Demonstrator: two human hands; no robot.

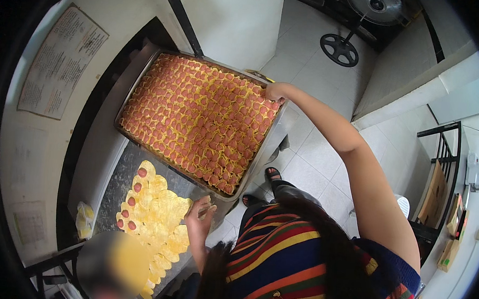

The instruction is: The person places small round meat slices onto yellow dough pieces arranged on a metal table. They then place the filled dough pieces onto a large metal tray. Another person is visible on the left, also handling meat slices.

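Note:
A large rectangular metal tray (236,195) is packed with rows of pink sausage slices on yellow shreds. My right hand (275,92) is closed over its far right corner, the arm stretched out. My left hand (199,214) is beside the tray's near edge, fingers bent and apart, with nothing visible in them; whether they touch the tray cannot be told. To its left, overlapping thin yellow rounds (163,210) lie on the dark worktop (120,167). Several sausage slices (132,202) sit along the left side of these rounds.
A blurred round shape (111,264) covers part of the worktop at the lower left. A small clear bag (85,217) stands by the wall. Printed sheets (62,62) hang there. Beyond the tray are a tiled floor (310,134) and a fan (374,6). A black rack (438,176) stands at right.

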